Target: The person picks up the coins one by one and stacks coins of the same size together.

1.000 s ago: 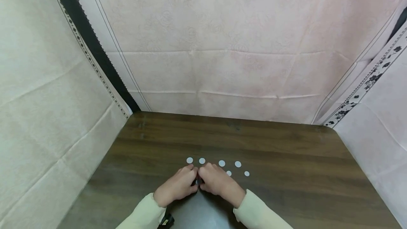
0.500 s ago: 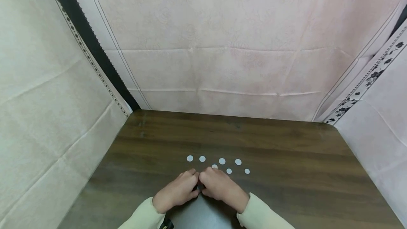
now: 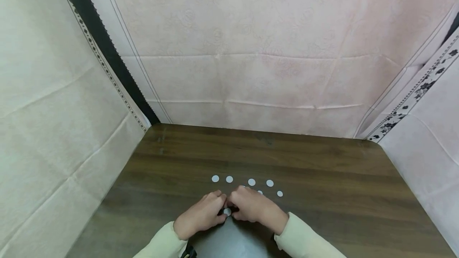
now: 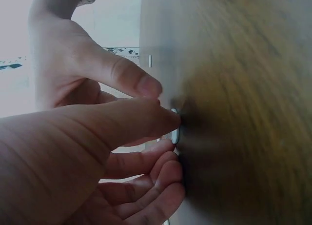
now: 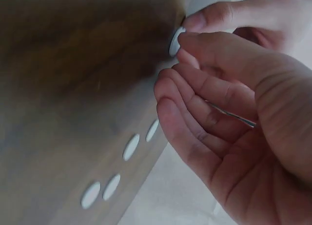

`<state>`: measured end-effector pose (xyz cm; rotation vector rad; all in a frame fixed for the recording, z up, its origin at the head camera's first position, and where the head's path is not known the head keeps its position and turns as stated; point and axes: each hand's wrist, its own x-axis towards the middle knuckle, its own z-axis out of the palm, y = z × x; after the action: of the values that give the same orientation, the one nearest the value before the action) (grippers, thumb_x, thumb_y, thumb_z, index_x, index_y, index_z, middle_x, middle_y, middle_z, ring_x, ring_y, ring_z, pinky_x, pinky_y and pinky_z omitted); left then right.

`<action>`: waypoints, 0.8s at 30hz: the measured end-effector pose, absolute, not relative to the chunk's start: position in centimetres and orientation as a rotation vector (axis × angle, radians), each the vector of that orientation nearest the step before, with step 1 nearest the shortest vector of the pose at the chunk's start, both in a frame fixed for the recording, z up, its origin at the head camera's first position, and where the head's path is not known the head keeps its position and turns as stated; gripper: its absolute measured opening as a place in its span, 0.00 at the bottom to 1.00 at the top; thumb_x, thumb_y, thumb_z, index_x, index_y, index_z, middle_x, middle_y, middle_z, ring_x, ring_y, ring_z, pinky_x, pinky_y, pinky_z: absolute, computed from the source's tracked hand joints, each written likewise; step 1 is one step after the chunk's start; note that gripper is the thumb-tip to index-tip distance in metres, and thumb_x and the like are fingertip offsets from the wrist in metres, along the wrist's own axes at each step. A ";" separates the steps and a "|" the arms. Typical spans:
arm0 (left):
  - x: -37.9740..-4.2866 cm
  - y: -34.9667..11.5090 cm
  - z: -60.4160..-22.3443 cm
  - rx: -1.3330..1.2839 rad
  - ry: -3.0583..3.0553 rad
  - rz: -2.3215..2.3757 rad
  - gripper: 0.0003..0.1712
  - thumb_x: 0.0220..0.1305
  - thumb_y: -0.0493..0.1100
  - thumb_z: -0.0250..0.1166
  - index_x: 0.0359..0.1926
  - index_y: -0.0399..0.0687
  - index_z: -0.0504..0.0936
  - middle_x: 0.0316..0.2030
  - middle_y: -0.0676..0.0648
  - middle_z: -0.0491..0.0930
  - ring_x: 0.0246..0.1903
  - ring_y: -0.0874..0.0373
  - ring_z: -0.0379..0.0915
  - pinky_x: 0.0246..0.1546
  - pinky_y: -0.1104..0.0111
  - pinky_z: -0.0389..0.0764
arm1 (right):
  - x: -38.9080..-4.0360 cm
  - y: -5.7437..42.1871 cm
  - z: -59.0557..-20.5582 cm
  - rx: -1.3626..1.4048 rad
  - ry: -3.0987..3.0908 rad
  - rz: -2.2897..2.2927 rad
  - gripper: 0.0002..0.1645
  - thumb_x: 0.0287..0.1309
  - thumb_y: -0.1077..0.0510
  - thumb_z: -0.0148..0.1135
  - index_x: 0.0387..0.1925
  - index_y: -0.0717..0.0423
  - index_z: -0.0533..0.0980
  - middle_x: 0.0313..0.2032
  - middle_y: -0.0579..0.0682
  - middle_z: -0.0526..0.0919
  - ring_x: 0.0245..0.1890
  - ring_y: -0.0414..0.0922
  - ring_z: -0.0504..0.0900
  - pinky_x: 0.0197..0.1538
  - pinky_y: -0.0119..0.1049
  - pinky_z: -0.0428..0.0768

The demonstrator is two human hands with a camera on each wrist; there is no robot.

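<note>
A small white disc [image 3: 227, 212] lies low between the two hands, close to the tabletop. My left hand [image 3: 202, 215] is at its left; the left wrist view has the disc [image 4: 175, 130] between this hand's thumb and forefinger, which pinch it. My right hand [image 3: 256, 208] faces it from the right with fingers bent and thumb apart from them. In the right wrist view, the right thumb overlaps the edge of the disc [image 5: 175, 42]; no firm grip by that hand shows. Both palms are turned inward.
Several more white discs, such as the left one [image 3: 215, 178] and the right one [image 3: 280, 194], lie beyond the hands on the brown wooden table [image 3: 179, 154]. The right hand partly covers some. Pale cloth [image 3: 251, 83] hangs behind the table and along both sides.
My right hand has shifted a little to the right, widening the gap between the hands. The disc between them now shows more fully. My left hand has barely moved.
</note>
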<state>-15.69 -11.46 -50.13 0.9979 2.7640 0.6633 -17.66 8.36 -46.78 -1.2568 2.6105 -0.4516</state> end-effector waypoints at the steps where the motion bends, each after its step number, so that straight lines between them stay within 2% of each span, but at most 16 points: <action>1: -15.7 -11.4 -50.1 0.995 2.752 0.676 0.11 0.63 0.39 0.74 0.34 0.46 0.77 0.31 0.54 0.71 0.28 0.66 0.63 0.27 0.70 0.70 | -17.8 8.5 -46.7 -1.255 2.605 -0.444 0.12 0.53 0.66 0.75 0.24 0.48 0.82 0.18 0.35 0.71 0.21 0.30 0.63 0.26 0.23 0.65; 3: -15.6 -11.4 -49.9 0.996 2.746 0.688 0.11 0.63 0.39 0.74 0.34 0.46 0.77 0.31 0.54 0.71 0.28 0.67 0.62 0.27 0.70 0.71 | -18.1 9.0 -46.4 -1.251 2.597 -0.424 0.12 0.53 0.66 0.75 0.24 0.48 0.82 0.19 0.35 0.71 0.21 0.30 0.63 0.26 0.23 0.65; 7: -15.3 -11.2 -49.0 0.948 2.737 0.689 0.10 0.62 0.37 0.74 0.35 0.44 0.79 0.33 0.53 0.74 0.28 0.67 0.64 0.30 0.73 0.73 | -19.0 9.8 -45.6 -1.282 2.580 -0.379 0.09 0.55 0.63 0.77 0.26 0.52 0.82 0.22 0.41 0.79 0.22 0.30 0.67 0.27 0.24 0.69; 10: -15.3 -11.2 -49.1 0.933 2.746 0.667 0.10 0.62 0.38 0.75 0.36 0.44 0.80 0.33 0.53 0.75 0.29 0.68 0.65 0.31 0.73 0.74 | -19.6 10.4 -45.0 -1.280 2.566 -0.354 0.06 0.57 0.62 0.77 0.31 0.54 0.84 0.28 0.46 0.85 0.25 0.30 0.73 0.30 0.25 0.74; 17: -15.2 -11.1 -49.3 0.899 2.755 0.625 0.10 0.63 0.40 0.75 0.37 0.46 0.80 0.34 0.54 0.75 0.29 0.68 0.65 0.32 0.74 0.74 | -21.2 11.6 -44.5 -1.246 2.563 -0.303 0.08 0.58 0.62 0.77 0.40 0.56 0.87 0.37 0.48 0.90 0.36 0.38 0.86 0.37 0.27 0.83; 21: -15.2 -11.1 -49.2 0.918 2.770 0.621 0.10 0.62 0.40 0.75 0.37 0.45 0.80 0.34 0.54 0.75 0.29 0.68 0.66 0.32 0.74 0.75 | -22.3 12.0 -44.7 -1.259 2.577 -0.299 0.09 0.58 0.64 0.77 0.41 0.57 0.87 0.39 0.50 0.90 0.38 0.42 0.88 0.38 0.28 0.84; 24: -15.2 -11.2 -49.2 0.916 2.766 0.625 0.10 0.62 0.40 0.75 0.37 0.45 0.80 0.34 0.54 0.75 0.29 0.67 0.66 0.32 0.73 0.75 | -22.9 12.0 -45.0 -1.270 2.572 -0.296 0.07 0.58 0.65 0.76 0.38 0.57 0.87 0.37 0.50 0.89 0.35 0.40 0.85 0.36 0.28 0.82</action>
<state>-15.17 -11.20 -49.17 0.9164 2.7663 0.6246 -22.94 11.99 -45.03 -1.2700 2.5722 -0.2959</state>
